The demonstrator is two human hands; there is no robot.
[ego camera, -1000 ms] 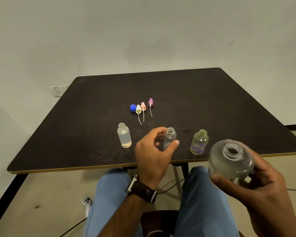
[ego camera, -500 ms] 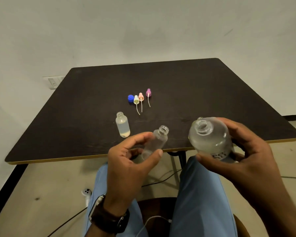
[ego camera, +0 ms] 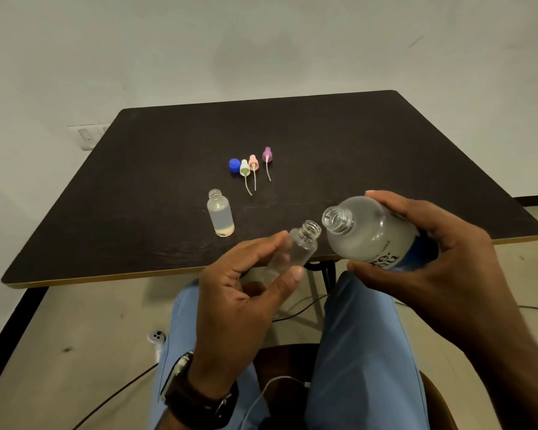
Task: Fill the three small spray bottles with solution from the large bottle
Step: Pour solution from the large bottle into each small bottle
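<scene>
Spillage is the main risk: the large bottle (ego camera: 373, 234), grasped in the right hand (ego camera: 432, 262), is tilted beside a narrow neck. The small bottle (ego camera: 292, 252), pinched in the left hand (ego camera: 243, 293) off the surface (ego camera: 168, 181), could be overshot.

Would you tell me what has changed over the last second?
The left hand took the small bottle off the table and tilted it. The right hand tipped the large bottle mouth toward it. The filled bottle and spray caps stayed put.

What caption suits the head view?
Right hand tilts large bottle toward small bottle held by left hand.
</scene>
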